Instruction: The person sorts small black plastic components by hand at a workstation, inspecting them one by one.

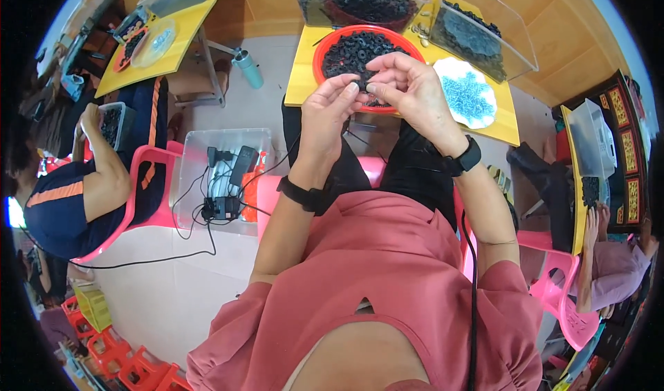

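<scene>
My left hand (330, 107) and my right hand (413, 92) meet above the near rim of a red basin (319, 64). Thumbs and fingers of both pinch a small black part (361, 85), mostly covered by the fingertips. Small black ring-shaped parts (356, 49) fill the basin beneath. To the right of my right hand lies a white scalloped plate (477, 118) with a heap of small light-blue pieces (469, 95), too small to make out. Basin and plate both rest on a yellow table (507, 125).
Behind the basin stands a clear bin (360, 11) of black parts, another clear bin (470, 42) to its right. Left on the floor, a clear box (194, 204) holds cables and adapters. Co-workers sit on pink chairs (155, 156) at both sides. A teal bottle (247, 69) stands left.
</scene>
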The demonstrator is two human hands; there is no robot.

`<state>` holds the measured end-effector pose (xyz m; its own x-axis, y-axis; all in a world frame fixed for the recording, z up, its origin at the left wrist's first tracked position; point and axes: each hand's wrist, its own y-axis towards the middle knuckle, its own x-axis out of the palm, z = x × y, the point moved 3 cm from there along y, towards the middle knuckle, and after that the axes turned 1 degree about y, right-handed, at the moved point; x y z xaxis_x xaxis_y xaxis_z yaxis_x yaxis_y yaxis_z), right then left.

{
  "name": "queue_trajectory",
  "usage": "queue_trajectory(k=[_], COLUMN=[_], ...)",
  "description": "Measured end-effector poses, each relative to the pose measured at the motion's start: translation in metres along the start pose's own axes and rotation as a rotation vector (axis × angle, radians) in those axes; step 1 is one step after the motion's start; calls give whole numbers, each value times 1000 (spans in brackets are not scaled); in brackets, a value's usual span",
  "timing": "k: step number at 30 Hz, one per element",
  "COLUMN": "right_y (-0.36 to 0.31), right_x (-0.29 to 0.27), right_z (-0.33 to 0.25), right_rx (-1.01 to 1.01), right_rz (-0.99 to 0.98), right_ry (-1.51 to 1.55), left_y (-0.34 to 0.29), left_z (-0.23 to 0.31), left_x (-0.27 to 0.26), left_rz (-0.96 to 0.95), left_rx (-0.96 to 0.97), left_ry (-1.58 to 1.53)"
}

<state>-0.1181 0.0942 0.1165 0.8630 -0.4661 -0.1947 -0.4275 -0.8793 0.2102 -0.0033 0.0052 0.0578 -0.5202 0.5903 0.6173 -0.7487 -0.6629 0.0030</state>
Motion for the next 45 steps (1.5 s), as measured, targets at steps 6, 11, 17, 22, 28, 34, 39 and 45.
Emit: queue_trajectory(k=[6,11,17,22,28,34,39,45], right_y=[-6,-5,-10,-9,-11,-19,-31,-34], right_x=[2,-3,-5,-14,-23,-18,-15,-13], right_z=[-7,-1,3,-7,-29,-49,-46,-45], right_rx=[72,33,30,35,-148,-463,-545,-557], right_rz=[7,-1,28,-94,-370,-405,-282,-191], right_ry=[124,110,89,111,-221,-495,-495,-438], left_y=[-3,-5,-6,-8,-8,-13,-16,-19], left_z=[7,11,7,11,14,20,15,10], left_x=[5,10,13,14,15,23,25,31], left_rz=[-26,-37,-45,-88,-252,-311,-350,-352], left_rx=[97,178,253,180,99,0,-54,-61], left_ry=[161,314,353,322,141,9,-73,-140])
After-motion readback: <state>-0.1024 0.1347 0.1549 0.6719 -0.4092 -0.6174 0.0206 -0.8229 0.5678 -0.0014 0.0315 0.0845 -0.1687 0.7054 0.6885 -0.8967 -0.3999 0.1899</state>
